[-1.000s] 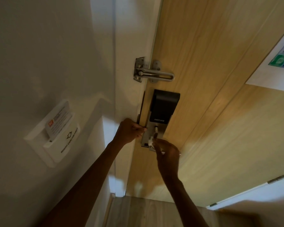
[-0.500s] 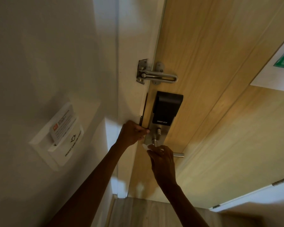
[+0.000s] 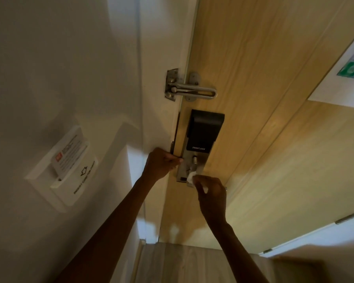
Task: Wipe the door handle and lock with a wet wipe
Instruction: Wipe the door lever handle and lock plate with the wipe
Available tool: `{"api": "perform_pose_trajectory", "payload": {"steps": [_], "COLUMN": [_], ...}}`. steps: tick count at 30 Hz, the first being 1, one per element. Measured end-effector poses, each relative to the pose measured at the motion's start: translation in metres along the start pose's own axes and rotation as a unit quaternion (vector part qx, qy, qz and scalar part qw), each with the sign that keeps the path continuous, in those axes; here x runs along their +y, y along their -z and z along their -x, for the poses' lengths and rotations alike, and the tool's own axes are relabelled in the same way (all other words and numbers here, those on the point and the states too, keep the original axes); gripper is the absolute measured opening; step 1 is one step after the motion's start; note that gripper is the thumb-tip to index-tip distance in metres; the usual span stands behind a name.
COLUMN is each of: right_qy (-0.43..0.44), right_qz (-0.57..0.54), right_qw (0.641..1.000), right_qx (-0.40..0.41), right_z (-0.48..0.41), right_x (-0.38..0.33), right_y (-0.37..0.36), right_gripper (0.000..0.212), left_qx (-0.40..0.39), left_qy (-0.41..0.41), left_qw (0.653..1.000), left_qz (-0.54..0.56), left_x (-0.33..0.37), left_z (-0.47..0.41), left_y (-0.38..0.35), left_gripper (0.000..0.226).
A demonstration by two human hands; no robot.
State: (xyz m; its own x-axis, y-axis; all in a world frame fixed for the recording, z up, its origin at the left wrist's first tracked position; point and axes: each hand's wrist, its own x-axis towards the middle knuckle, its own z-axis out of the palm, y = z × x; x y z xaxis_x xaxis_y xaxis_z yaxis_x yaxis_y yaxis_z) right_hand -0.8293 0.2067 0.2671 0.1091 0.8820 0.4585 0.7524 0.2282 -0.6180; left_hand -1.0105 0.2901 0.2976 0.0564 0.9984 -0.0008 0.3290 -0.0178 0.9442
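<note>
A black and silver smart lock (image 3: 202, 137) is mounted on the wooden door (image 3: 264, 78). Below it, my right hand (image 3: 212, 194) is shut on a white wet wipe (image 3: 190, 177) and presses it against the lever handle, which the hand mostly hides; only the lever's tip (image 3: 225, 188) shows. My left hand (image 3: 161, 165) is closed in a fist at the door's edge beside the lock plate, fingertips touching the plate's left side. Whether it grips anything is hidden.
A metal swing-bar door guard (image 3: 189, 92) sits above the lock. A white key-card holder (image 3: 67, 166) with a card in it is on the left wall. A white notice (image 3: 343, 64) hangs on the door at right. Wood floor (image 3: 182, 262) lies below.
My right hand with the wipe has stayed at the handle, shifting slightly down and right along the lever. The left hand has kept its place at the door edge.
</note>
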Motion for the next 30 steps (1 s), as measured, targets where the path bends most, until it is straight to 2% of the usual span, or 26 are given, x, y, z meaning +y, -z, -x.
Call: {"api": "perform_pose_trajectory", "payload": {"steps": [2,4,7,9,11,15,17,20,22,24,26,28,30], "right_qy": [-0.069,-0.087,-0.086,-0.082,-0.065,0.007,0.011,-0.023,-0.066,-0.129,-0.234,-0.33,-0.376], "right_qz": [-0.05,-0.064,0.003,0.026,-0.012,-0.009,0.021,0.026,-0.016,-0.081,-0.205,-0.359,-0.441], "right_qw": [0.996,0.994,0.996,0.995,0.994,0.985,0.981,0.981,0.98,0.977,0.946,0.871,0.815], "right_qx": [-0.001,0.009,-0.008,-0.042,-0.083,-0.172,-0.193,-0.191,-0.189,-0.152,-0.095,-0.056,-0.005], "right_z": [-0.004,-0.011,-0.018,-0.019,-0.018,-0.022,-0.028,-0.029,-0.024,-0.017,-0.007,0.008,0.02], "right_x": [-0.009,-0.016,-0.014,-0.006,0.002,0.02,0.034,0.051,0.055,0.056,0.054,0.047,0.04], "right_y": [-0.003,-0.008,-0.016,-0.014,-0.003,0.027,0.041,0.059,0.058,0.049,0.039,0.033,0.032], "right_gripper": [0.015,0.013,0.022,0.029,0.031,0.027,0.025,0.023,0.024,0.022,0.021,0.024,0.027], "left_qx": [0.006,0.008,0.014,0.021,0.024,0.022,0.022,0.022,0.021,0.017,0.016,0.022,0.025], "left_qy": [0.001,-0.003,-0.013,-0.02,-0.025,-0.018,-0.012,-0.001,0.0,-0.005,-0.003,-0.001,0.002], "left_qw": [1.0,1.0,1.0,0.999,0.999,0.999,0.999,1.0,1.0,1.0,1.0,1.0,1.0], "left_qz": [-0.004,-0.002,-0.013,-0.023,-0.029,-0.029,-0.028,-0.011,-0.006,-0.01,-0.01,-0.004,0.003], "left_x": [0.002,0.003,0.007,0.006,0.004,0.004,0.004,0.003,0.003,0.003,0.004,0.004,0.003], "left_z": [0.0,0.0,0.004,0.007,0.008,0.008,0.008,0.008,0.008,0.008,0.008,0.009,0.01], "left_y": [-0.001,-0.001,-0.003,-0.005,-0.005,-0.004,-0.004,-0.004,-0.003,-0.003,-0.003,-0.004,-0.005], "left_gripper": [0.025,0.025,0.025,0.026,0.027,0.027,0.027,0.026,0.026,0.027,0.027,0.026,0.024]}}
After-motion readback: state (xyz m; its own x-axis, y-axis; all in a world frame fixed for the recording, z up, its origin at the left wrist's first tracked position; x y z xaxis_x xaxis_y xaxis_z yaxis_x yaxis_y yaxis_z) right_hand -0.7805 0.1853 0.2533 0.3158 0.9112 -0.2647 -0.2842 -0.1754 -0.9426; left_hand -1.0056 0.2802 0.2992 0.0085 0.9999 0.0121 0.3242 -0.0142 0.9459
